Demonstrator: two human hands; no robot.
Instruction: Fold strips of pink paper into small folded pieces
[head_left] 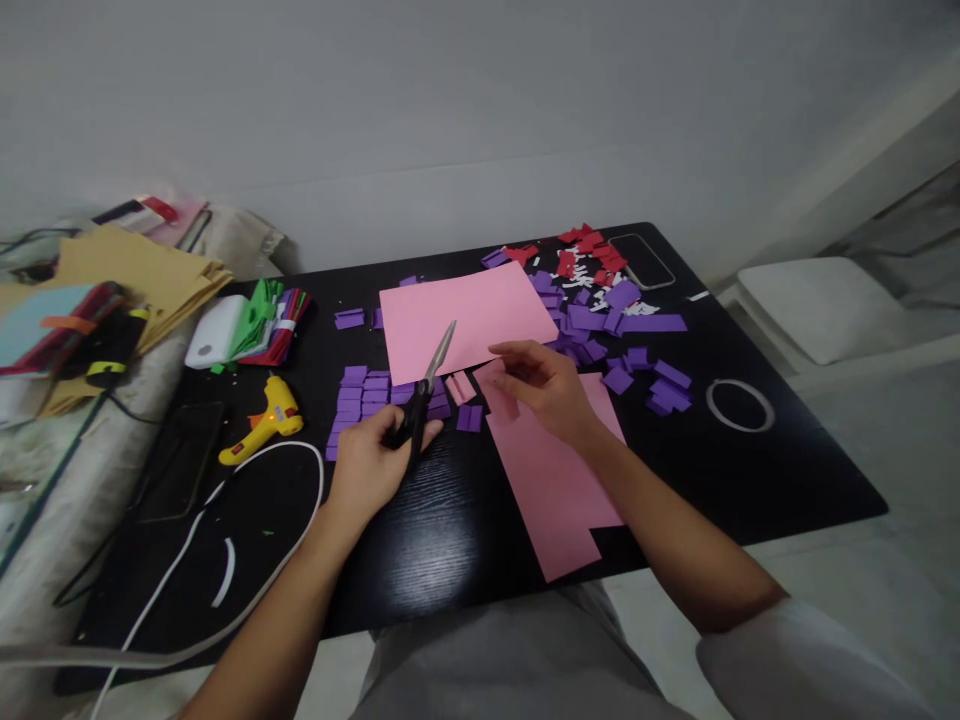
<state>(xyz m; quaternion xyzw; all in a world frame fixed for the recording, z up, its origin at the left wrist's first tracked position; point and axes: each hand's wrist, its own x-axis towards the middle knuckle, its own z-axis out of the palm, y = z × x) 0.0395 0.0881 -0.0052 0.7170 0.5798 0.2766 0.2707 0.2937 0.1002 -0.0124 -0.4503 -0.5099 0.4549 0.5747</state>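
Note:
My left hand [373, 452] is closed around the black handles of a pair of scissors [430, 378]. The blades point up and away, over the lower edge of a pink sheet of paper [457, 318]. Over the top of a second pink sheet [547, 475], with a notch cut from its near corner, hovers my right hand [546, 385]. Its thumb and forefinger are apart, and I see nothing held between them. Between the hands lie a small folded pink piece [460, 388] and a folded purple piece [469, 418]. Rows of folded purple pieces [351, 405] sit beyond my left hand.
Loose purple pieces [592, 318], red pieces [600, 250] and white scraps lie at the back right. A clear ring [740, 405] is on the right. At left are a yellow glue gun [270, 418], a white cable [319, 470], a dark phone [180, 460] and bundled coloured paper [259, 322].

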